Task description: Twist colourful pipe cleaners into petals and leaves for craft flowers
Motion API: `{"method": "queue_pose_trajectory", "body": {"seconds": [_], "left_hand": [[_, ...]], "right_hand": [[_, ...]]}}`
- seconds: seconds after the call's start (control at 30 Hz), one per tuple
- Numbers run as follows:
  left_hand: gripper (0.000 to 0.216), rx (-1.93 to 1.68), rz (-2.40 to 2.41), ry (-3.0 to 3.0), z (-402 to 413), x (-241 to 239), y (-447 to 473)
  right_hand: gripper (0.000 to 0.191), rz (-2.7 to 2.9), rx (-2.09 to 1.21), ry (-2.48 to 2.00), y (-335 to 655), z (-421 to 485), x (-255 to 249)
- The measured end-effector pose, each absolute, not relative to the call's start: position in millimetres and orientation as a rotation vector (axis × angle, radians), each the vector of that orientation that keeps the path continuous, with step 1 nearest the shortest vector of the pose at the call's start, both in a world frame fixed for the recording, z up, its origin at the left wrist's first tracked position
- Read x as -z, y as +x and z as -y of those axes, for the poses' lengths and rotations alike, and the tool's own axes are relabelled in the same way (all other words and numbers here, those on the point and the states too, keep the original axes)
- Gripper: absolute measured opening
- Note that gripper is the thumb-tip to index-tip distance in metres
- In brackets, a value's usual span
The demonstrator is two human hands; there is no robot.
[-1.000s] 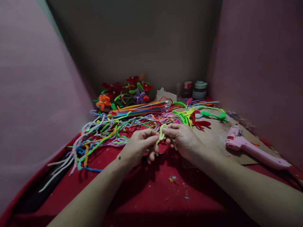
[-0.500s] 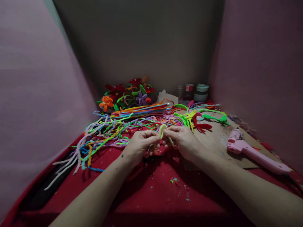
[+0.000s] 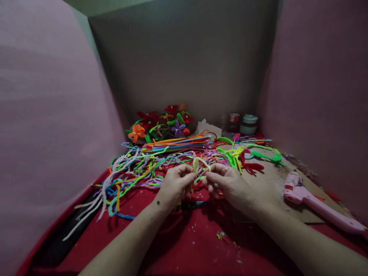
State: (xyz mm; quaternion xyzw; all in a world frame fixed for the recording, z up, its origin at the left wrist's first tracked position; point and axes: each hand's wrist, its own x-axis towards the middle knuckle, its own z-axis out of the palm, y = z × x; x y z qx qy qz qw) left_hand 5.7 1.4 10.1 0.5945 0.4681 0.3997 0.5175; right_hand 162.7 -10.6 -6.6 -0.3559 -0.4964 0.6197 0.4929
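Note:
A pale yellow pipe cleaner is bent into an arch between my two hands, above the red cloth. My left hand pinches it between thumb and finger, where a folded loop stands up. With thumb and fingertips my right hand grips the other side of the arch. My fingers hide the lower part of the pipe cleaner. Just beyond the hands lies a tangle of loose pipe cleaners in many colours.
A pink glue gun rests on a cardboard sheet at the right. Behind stand pipe-cleaner flowers, a bundle of straight pipe cleaners and a lidded jar. Scraps dot the red cloth.
My hands have moved slightly apart, and the pipe cleaner now spans them in a wider arch. The whole view has shifted, with the scene lower and further right.

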Motion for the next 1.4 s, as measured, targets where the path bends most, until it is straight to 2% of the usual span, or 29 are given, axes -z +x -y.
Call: {"method": "queue_pose_trajectory", "body": {"seconds": [0.17,0.37,0.53,0.67,0.8,1.0,1.23,1.4], "left_hand": [[0.020,-0.884,-1.092,1.428,1.1,-8.6,9.9],[0.025,-0.840,-1.028,1.460,2.8,-3.7,12.9],[0.019,-0.882,-1.047,1.476,6.4,-3.4,16.2],[0.011,-0.942,-1.113,1.512,8.7,0.1,19.3],[0.011,-0.978,-1.097,1.536,8.0,7.2,20.8],[0.013,-1.021,-1.080,1.626,6.0,17.8,20.7],[0.011,-0.982,-1.136,1.797,6.4,17.1,16.1],[0.010,-0.988,-1.077,1.781,3.4,19.6,12.0]], "right_hand": [[0.025,1.031,-1.553,-0.833,164.6,8.6,7.2],[0.018,1.113,-1.457,-0.913,163.6,10.3,2.9],[0.009,1.449,-0.967,-1.021,164.2,13.4,13.0],[0.015,1.717,-0.426,-1.029,164.3,15.8,27.3],[0.022,1.861,-0.176,-1.023,164.2,18.5,31.0],[0.020,1.833,-0.259,-1.081,161.7,18.5,29.8],[0.016,1.635,-0.821,-1.031,162.8,11.4,26.1],[0.021,1.668,-0.713,-1.067,166.5,10.9,26.7]]}}
